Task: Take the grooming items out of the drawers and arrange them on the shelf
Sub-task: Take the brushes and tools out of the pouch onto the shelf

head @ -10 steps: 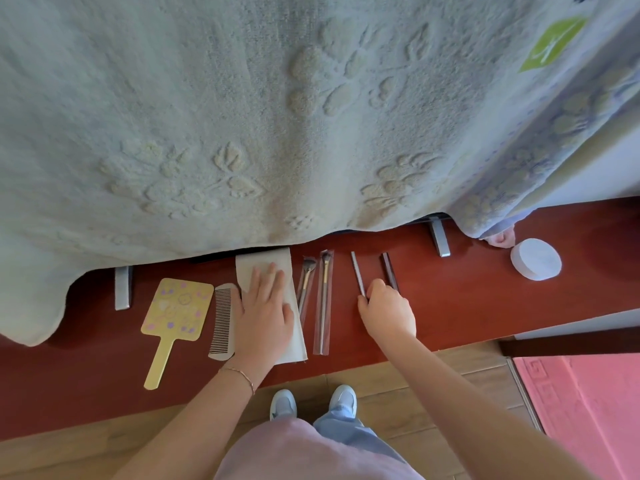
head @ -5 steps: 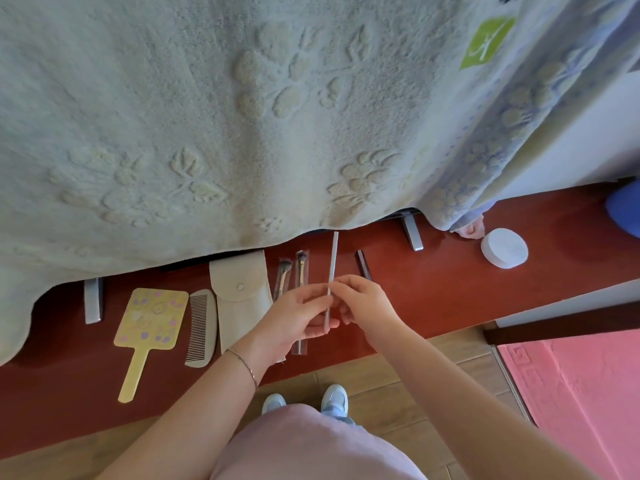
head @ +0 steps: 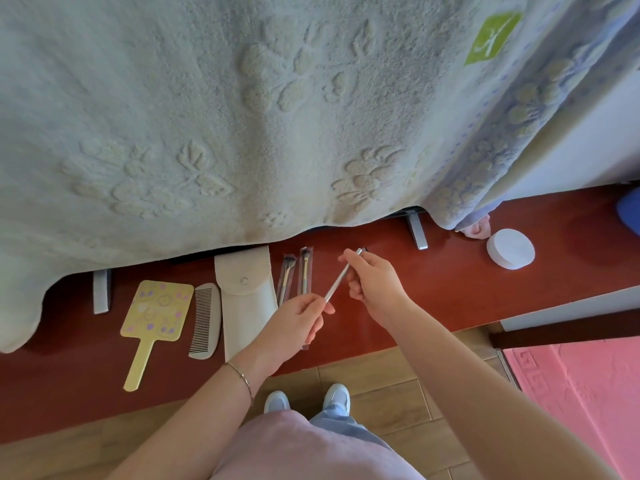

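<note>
On the red-brown shelf (head: 450,292) lie a yellow hand mirror (head: 154,317), a pale comb (head: 205,320), a cream pouch (head: 244,299) and two wrapped makeup brushes (head: 294,273). A thin silver tool (head: 341,277) is held above the shelf, tilted. My left hand (head: 294,323) pinches its lower end and my right hand (head: 374,282) holds its upper end. A dark slim item behind my right hand is mostly hidden.
A large pale towel (head: 242,116) hangs over something on grey feet (head: 417,233) at the back of the shelf. A white round box (head: 510,248) sits at the right. A pink mat (head: 581,386) and wooden floor lie below, with my shoes (head: 306,400).
My right hand picked the silver tool up from the shelf. My left hand left the pouch and took the tool's lower end; the tool now tilts between both hands.
</note>
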Tool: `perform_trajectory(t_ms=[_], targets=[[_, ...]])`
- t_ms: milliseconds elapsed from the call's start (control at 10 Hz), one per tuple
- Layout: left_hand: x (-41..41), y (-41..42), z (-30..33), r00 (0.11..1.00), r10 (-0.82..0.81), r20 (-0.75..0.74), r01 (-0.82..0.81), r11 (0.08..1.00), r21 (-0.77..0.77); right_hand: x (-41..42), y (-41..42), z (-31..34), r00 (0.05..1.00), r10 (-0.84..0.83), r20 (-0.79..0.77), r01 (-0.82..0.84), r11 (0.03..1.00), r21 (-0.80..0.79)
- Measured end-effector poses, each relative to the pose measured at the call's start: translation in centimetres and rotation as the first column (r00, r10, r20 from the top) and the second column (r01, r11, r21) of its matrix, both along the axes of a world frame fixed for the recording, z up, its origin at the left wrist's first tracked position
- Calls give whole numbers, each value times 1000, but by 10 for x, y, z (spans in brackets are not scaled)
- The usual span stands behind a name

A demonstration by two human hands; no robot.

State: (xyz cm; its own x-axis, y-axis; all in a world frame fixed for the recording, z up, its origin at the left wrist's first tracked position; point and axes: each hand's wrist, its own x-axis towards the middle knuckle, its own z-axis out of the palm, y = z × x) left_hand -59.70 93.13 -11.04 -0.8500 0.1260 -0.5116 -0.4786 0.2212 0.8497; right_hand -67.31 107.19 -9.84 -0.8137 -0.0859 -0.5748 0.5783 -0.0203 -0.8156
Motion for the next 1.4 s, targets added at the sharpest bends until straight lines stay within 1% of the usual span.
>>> perform_trajectory(t_ms=[100, 200, 300, 400, 500, 600, 700, 800, 900, 1000, 1100, 1200, 1300, 1400], targets=[[1, 0, 3, 999, 24, 39, -27, 997, 78, -6, -1, 0, 1000, 10, 12, -10, 999, -35], [2, 0, 7, 999, 40, 34, -41, 999, 24, -7, -6, -1, 999, 23, 36, -21, 998, -67], [2, -1, 13, 992, -23, 121, 1, 983, 183, -18, -5, -2, 987, -132, 90, 142, 983, -118], [12, -14, -3, 981, -68, 183, -25, 885, 466, -36, 17, -3, 976, -208, 67, 213, 974, -73], [22, -17, -8, 981, 146, 125, -166, 972, 168, -33, 27, -13, 990, -134, 54, 133, 991, 17], [18, -14, 0, 993, 114, 35, -115, 992, 42, -19, 17, -25, 998, -45, 50, 36, 985, 169], [11, -11, -2, 995, 64, -75, -81, 964, -254, -15, 8, -30, 995, 103, 11, -100, 931, 351], [5, -8, -10, 983, -41, -180, -51, 876, -479, -26, 8, -27, 977, 206, -53, -155, 862, 482], [-3, -2, -18, 963, -174, -207, 13, 793, -609, -38, 8, -28, 955, 270, -121, -165, 827, 538], [-8, 9, -23, 935, -248, -255, 15, 744, -668, -49, 3, -32, 915, 377, -142, -200, 731, 652], [-9, 18, -31, 904, -303, -302, 7, 716, -698, -58, -3, -37, 859, 500, -112, -257, 610, 750], [-7, 24, -39, 874, -379, -305, 23, 659, -752, -63, -13, -40, 822, 567, -58, -311, 531, 788], [-7, 28, -45, 852, -424, -307, 24, 617, -786, -64, -26, -44, 794, 608, -28, -333, 474, 815], [-7, 29, -48, 843, -444, -304, 22, 593, -805, -61, -36, -47, 745, 666, -33, -314, 393, 864]])
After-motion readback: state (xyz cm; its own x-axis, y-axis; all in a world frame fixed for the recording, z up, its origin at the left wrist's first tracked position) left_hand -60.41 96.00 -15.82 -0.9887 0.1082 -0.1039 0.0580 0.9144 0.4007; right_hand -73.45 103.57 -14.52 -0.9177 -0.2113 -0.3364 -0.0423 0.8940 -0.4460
